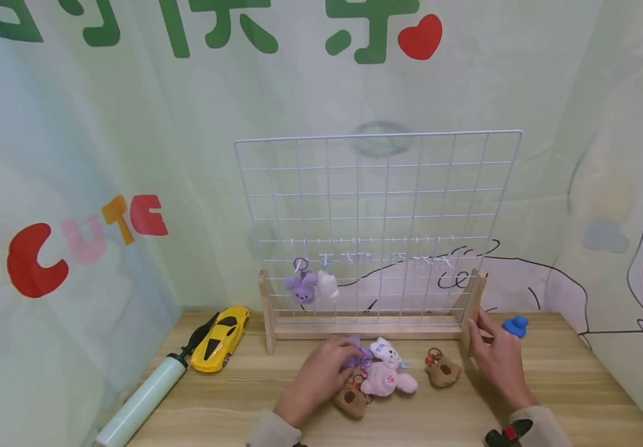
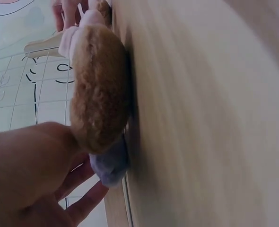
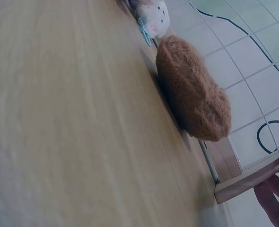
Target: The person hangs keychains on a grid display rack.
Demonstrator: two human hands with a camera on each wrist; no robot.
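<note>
My left hand (image 1: 321, 367) pinches a purple plush keychain (image 1: 358, 351) among a small pile on the table; in the left wrist view its fingers touch the purple plush (image 2: 110, 165) behind a brown plush (image 2: 99, 90). Beside that hand lie a brown plush keychain (image 1: 350, 398) and a pink-and-white plush (image 1: 384, 375). My right hand (image 1: 499, 357) grips the right wooden post (image 1: 473, 298) of a white wire grid rack (image 1: 388, 191). Left of the right hand lies another brown plush keychain (image 1: 444, 372). On the grid hang a purple plush keychain (image 1: 302, 289) and a white one (image 1: 328, 284).
Several small white hooks (image 1: 357, 257) line the grid's lower part. At the left are a yellow toy car (image 1: 221, 340) and a pale green hand pump (image 1: 145, 397). A small blue object (image 1: 515, 326) sits behind the right hand. A printed cloth (image 1: 187, 124) surrounds the table.
</note>
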